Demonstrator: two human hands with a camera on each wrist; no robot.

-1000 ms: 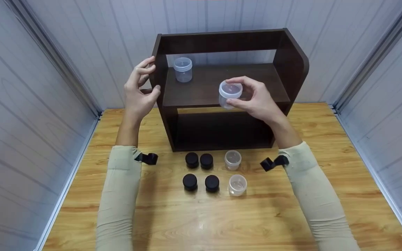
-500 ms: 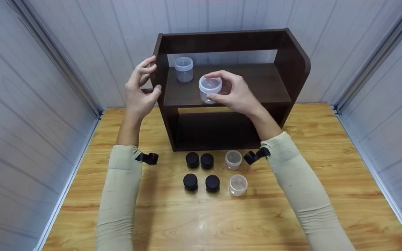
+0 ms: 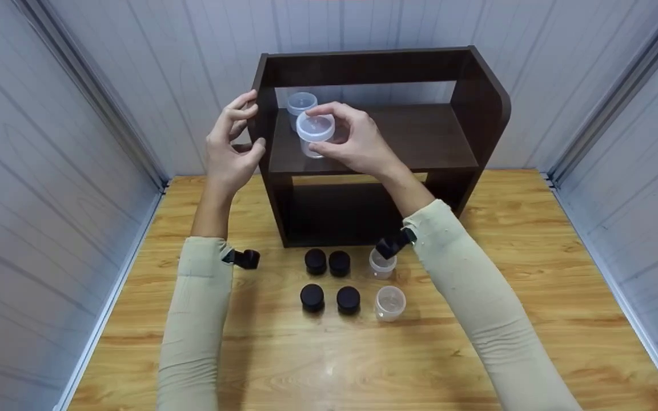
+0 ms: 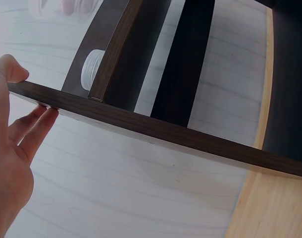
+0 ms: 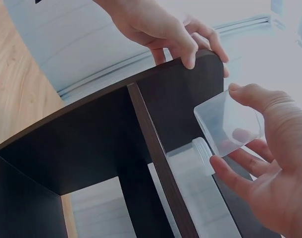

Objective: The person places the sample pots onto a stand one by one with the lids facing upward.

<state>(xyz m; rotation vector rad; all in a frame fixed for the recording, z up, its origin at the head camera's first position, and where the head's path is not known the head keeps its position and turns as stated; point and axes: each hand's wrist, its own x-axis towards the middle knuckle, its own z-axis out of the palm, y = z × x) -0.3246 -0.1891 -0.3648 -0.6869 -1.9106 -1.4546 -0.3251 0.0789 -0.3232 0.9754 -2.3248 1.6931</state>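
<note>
Clear jar over upper shelf, in front of second jar; my right hand pinches it near rim, fingers jar-wide, seemingly leaving base free. Left hand grips rack's side, probably for steadiness.

left hand gripping dark shelf, clear jar, perhaps fingertips at top

glossy wood-grain surface | pale back wall | left wall | right wall

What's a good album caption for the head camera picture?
The left hand grips a dark shelf unit while the right hand holds a clear jar in front of another jar.
</note>
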